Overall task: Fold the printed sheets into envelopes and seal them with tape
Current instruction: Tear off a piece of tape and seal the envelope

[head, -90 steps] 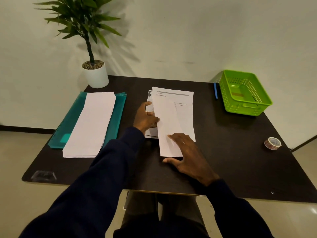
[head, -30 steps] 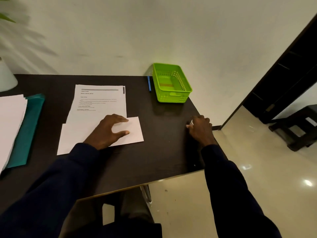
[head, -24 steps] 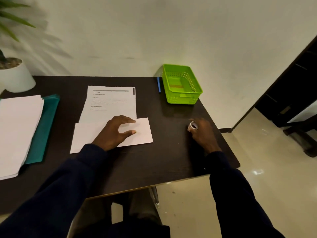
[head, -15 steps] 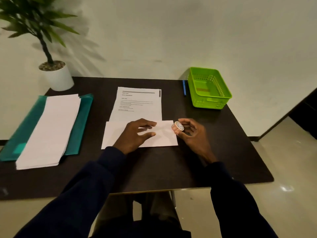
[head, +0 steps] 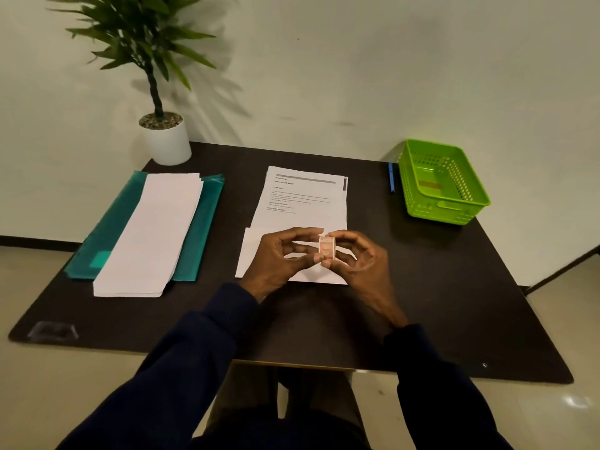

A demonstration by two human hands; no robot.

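A small roll of patterned tape [head: 326, 248] is held on edge between both hands, just above a folded white sheet [head: 250, 254] lying crosswise on the dark table [head: 438, 287]. My right hand [head: 360, 258] grips the roll from the right. My left hand [head: 279, 256] touches it from the left with thumb and fingertips. Behind the folded sheet lies a stack of printed sheets [head: 305, 199], text side up. A pile of long white envelopes [head: 152, 232] rests on a teal folder [head: 107, 228] at the left.
A green plastic basket [head: 444, 183] stands at the back right, with a blue pen [head: 391, 177] beside it. A potted plant in a white pot [head: 167, 138] sits at the back left by the wall. A floor edge shows past the table's right side.
My right hand fetched the tape roll from the table's right edge and brought it over the folded sheet. My left hand lifted off the sheet and joined it on the roll.
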